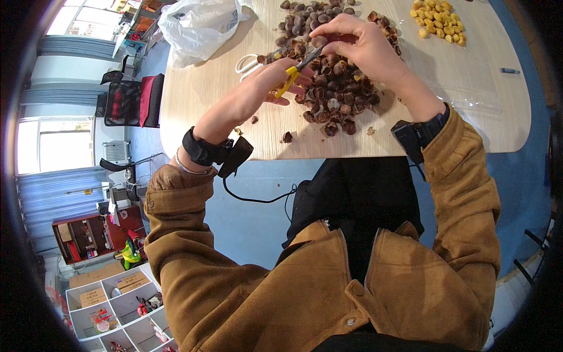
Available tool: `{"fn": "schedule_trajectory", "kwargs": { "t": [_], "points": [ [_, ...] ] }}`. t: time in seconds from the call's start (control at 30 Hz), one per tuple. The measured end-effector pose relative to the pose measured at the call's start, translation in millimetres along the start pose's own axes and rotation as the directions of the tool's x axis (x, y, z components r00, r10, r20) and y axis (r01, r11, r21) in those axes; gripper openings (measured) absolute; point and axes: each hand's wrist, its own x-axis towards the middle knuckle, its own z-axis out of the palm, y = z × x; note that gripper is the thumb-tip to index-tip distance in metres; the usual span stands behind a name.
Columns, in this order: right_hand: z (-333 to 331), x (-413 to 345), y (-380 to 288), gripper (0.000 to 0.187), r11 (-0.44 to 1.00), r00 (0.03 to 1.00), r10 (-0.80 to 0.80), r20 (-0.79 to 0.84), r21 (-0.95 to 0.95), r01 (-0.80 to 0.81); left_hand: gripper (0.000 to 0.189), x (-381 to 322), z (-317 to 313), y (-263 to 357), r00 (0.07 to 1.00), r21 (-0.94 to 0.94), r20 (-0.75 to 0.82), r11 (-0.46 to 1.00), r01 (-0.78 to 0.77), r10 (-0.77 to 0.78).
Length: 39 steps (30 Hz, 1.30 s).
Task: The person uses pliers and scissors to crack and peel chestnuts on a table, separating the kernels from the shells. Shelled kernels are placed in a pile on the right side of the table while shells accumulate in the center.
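My left hand point(275, 79) holds yellow-handled scissors point(294, 75), its fingers spread around the handle. The metal blades point up and right, to a brown chestnut point(319, 42) that my right hand point(352, 42) pinches between thumb and fingers. Blade tips and nut meet or overlap in view; whether they touch is hard to tell. Below both hands spreads a heap of opened brown chestnut shells point(336, 94). Whole unpeeled chestnuts point(303, 22) lie beyond my hands. Peeled yellow chestnuts point(440, 21) form a separate pile at the far right.
White scissor handles point(248, 66) show left of the shells, partly covered by my left hand. A white plastic bag point(198, 28) rests at the table's point(211, 119) left. Clear plastic point(470, 99) and a small dark pen-like item point(509, 70) lie on the right.
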Motion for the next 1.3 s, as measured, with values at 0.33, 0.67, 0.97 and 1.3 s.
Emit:
{"fn": "schedule_trajectory", "kwargs": {
  "t": [0.33,0.67,0.97,1.3],
  "points": [
    [0.8,-0.4,-4.8,0.025,0.997,0.997,0.068,-0.043,0.048,-0.066,0.065,-3.3,4.6,-2.1,0.999,-0.140,-0.037,0.990,-0.029,0.024],
    [-0.4,-0.3,-3.7,0.023,0.999,0.998,0.032,-0.060,-0.023,-0.033,0.060,-1.8,5.3,-1.0,0.998,-0.177,-0.061,0.984,-0.001,-0.010],
    [0.2,-0.6,-4.2,0.022,1.000,0.997,-0.020,-0.079,-0.017,0.019,0.044,3.3,6.6,6.7,0.993,-0.013,-0.098,0.998,0.064,-0.065],
    [0.0,-2.0,-4.8,0.023,0.999,0.997,0.046,-0.061,0.016,-0.045,0.039,7.8,7.5,8.1,0.995,0.126,-0.102,0.992,0.027,-0.014]
  ]
}}
